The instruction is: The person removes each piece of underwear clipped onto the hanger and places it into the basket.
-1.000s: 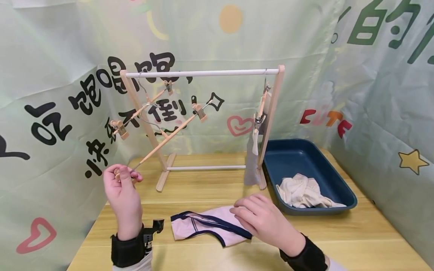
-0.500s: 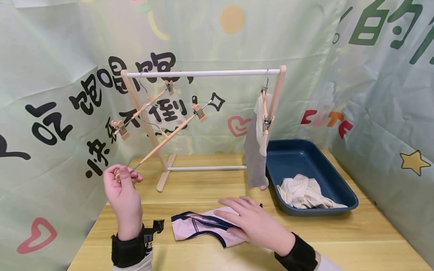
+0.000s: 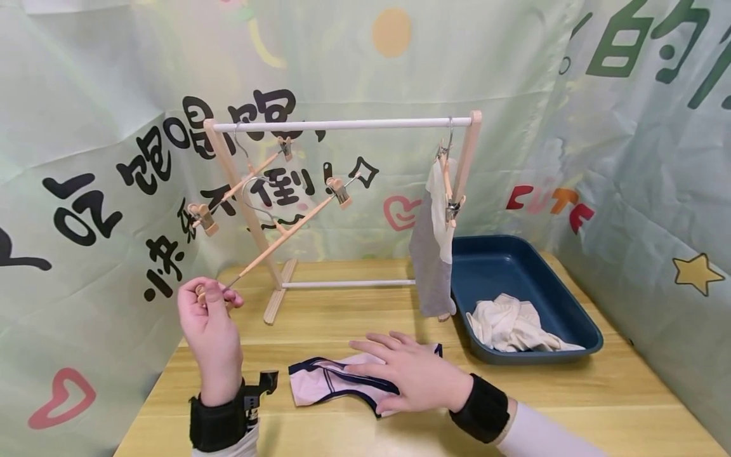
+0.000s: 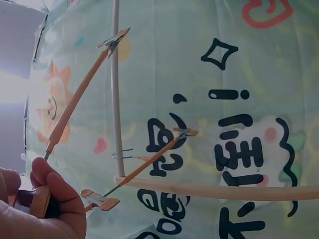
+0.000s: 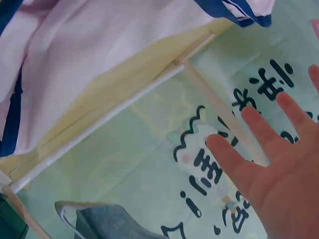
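My left hand (image 3: 211, 320) grips one end of a wooden clip hanger (image 3: 285, 235), at its clip. That hanger slants up to the right, its hook loose in the air and a second clip (image 3: 341, 192) at its far end holding nothing. In the left wrist view, thumb and fingers curl round the near clip (image 4: 39, 201). My right hand (image 3: 421, 376) hovers over or rests on a pale pink garment with navy edging (image 3: 306, 388), fingers spread; contact cannot be told. Part of the garment is hidden under this hand. The right wrist view shows the spread fingers (image 5: 232, 157) holding nothing.
A small drying rack with a white bar (image 3: 354, 125) stands behind. Another clip hanger (image 3: 264, 165) hangs at its left. A grey and white cloth (image 3: 432, 273) hangs at its right. Beyond is a blue tray (image 3: 528, 266) with a crumpled cream cloth (image 3: 508, 322).
My right hand has moved left over the pink garment and spread its fingers. The hanging grey and white cloth has turned, showing more of its face. The left hand has barely moved.
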The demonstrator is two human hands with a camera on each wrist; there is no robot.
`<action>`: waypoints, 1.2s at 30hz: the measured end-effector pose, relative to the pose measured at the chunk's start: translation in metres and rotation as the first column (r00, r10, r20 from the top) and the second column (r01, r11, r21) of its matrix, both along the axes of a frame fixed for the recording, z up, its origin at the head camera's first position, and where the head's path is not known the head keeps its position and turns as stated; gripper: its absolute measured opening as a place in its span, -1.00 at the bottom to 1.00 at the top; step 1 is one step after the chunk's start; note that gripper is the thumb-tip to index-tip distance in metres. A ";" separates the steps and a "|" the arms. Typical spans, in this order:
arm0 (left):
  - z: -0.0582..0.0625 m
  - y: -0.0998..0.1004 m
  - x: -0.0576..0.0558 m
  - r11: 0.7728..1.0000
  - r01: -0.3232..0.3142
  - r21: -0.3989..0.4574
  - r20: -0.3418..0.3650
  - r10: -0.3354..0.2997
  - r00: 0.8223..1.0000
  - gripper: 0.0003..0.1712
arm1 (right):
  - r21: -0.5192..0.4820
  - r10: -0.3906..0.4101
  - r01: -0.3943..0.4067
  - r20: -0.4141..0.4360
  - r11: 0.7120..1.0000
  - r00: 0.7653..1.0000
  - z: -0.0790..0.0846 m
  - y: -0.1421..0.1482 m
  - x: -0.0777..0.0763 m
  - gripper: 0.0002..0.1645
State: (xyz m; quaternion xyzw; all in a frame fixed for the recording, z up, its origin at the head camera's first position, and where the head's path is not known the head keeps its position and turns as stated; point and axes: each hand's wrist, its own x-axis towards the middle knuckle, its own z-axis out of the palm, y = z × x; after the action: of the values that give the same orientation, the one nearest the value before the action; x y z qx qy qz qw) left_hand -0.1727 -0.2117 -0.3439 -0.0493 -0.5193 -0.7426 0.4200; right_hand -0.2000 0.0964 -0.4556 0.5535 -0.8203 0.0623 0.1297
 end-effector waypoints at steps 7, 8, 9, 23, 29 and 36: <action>-0.002 0.000 0.001 1.000 -0.005 -0.007 0.016 0.005 1.000 -0.84 | 0.066 0.012 -0.016 0.058 0.998 0.998 -0.010 -0.006 -0.004 0.04; -0.002 0.000 0.000 1.000 -0.003 -0.008 0.015 0.003 1.000 -0.85 | 0.072 0.015 -0.021 0.075 0.997 0.997 -0.011 -0.006 -0.005 0.04; -0.002 0.000 0.000 1.000 -0.003 -0.010 0.016 0.003 1.000 -0.85 | 0.078 0.020 -0.027 0.082 0.997 0.996 -0.012 -0.007 -0.005 0.05; -0.003 0.000 -0.002 1.000 -0.005 -0.012 0.001 0.005 1.000 -0.87 | 0.171 -0.021 -0.027 0.276 0.985 0.961 -0.012 -0.015 -0.014 0.10; -0.002 -0.003 -0.002 1.000 -0.019 -0.002 0.003 0.019 1.000 -0.86 | 0.235 -0.053 -0.019 0.299 0.972 0.953 -0.008 -0.019 -0.017 0.13; -0.002 -0.002 -0.002 1.000 -0.013 -0.008 0.000 0.013 1.000 -0.86 | 0.298 -0.117 0.007 0.354 0.955 0.928 -0.005 -0.023 -0.020 0.17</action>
State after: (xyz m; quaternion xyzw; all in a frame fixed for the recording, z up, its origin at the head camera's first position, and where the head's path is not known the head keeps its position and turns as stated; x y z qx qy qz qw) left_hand -0.1744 -0.2141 -0.3457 -0.0477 -0.5224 -0.7378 0.4248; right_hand -0.2202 0.0729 -0.4610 0.5185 -0.8474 0.0393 -0.1072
